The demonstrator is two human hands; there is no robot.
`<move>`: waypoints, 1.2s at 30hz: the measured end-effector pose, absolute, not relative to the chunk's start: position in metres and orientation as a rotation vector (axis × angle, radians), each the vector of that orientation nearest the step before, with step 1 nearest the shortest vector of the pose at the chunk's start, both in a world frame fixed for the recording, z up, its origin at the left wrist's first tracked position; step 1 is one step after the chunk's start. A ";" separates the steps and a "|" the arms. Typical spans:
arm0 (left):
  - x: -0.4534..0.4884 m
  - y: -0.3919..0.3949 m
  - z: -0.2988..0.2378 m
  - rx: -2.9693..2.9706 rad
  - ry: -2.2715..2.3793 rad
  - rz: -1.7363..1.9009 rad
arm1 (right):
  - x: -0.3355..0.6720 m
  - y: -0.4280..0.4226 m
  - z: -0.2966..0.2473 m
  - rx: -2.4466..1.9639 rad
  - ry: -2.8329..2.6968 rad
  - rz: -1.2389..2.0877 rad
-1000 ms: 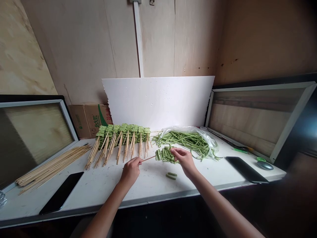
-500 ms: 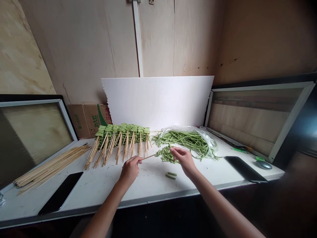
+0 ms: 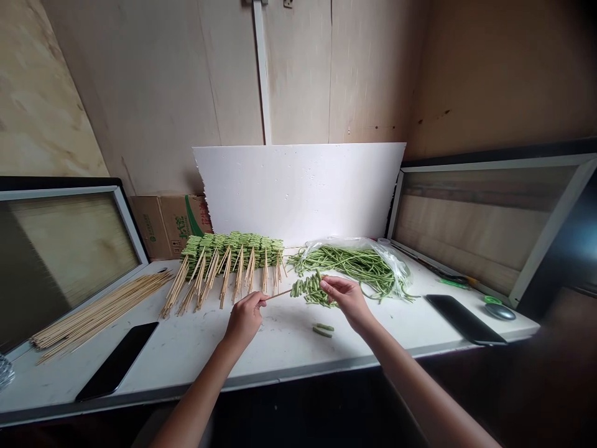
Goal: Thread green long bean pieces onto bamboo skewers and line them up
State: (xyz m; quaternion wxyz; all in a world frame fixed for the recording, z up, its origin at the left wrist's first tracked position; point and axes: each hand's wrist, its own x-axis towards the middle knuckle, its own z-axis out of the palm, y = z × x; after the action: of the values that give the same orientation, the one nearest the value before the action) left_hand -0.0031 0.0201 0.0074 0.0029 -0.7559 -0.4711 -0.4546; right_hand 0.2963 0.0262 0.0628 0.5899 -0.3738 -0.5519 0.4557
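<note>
My left hand (image 3: 245,318) pinches the near end of a thin bamboo skewer (image 3: 278,295) that points right, with several short green bean pieces (image 3: 304,287) threaded on its far part. My right hand (image 3: 346,299) is closed at the other end of those pieces, fingers pinched on a bean piece at the skewer tip. Two loose bean pieces (image 3: 323,330) lie on the white table (image 3: 196,354) just below the hands. Behind them lies a row of finished bean skewers (image 3: 231,261).
A clear bag of long green beans (image 3: 359,261) lies at the back right. Bare skewers (image 3: 97,314) are piled on the left beside a dark phone (image 3: 116,361). Another phone (image 3: 465,318) and a small round object (image 3: 499,311) lie at the right. A cardboard box (image 3: 170,224) stands at the back.
The threaded bean pieces have slid a little left along the skewer. Both hands stay almost where they were.
</note>
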 end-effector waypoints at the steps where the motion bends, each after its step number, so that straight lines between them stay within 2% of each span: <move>1: -0.003 0.020 0.008 -2.378 -1.481 -1.425 | 0.297 0.027 0.062 -0.866 -1.289 1.065; 8: -0.003 0.023 0.007 -2.321 -1.550 -1.537 | 0.313 0.030 0.073 -0.926 -1.484 1.040; 15: -0.006 0.024 0.007 -2.242 -1.603 -1.564 | 0.339 0.037 0.066 -1.217 -2.269 0.866; 21: -0.004 0.023 0.007 -2.226 -1.641 -1.553 | 0.327 0.030 0.051 -1.445 -2.388 0.782; 24: -0.004 0.024 0.005 -2.242 -1.648 -1.574 | 0.324 0.028 0.050 -1.423 -2.382 0.707; 27: -0.004 0.025 0.003 -2.263 -1.659 -1.593 | 0.328 0.030 0.052 -1.291 -2.264 0.774; 36: -0.002 0.025 0.000 -2.338 -1.661 -1.610 | 0.335 0.041 0.073 -1.035 -1.446 0.998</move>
State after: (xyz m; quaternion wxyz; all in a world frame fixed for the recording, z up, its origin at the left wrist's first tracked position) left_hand -0.0023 0.0245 0.0000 -0.0737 -0.7089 -0.5036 -0.4882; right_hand 0.3354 0.0407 0.0734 0.5237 -0.4324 -0.6040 0.4170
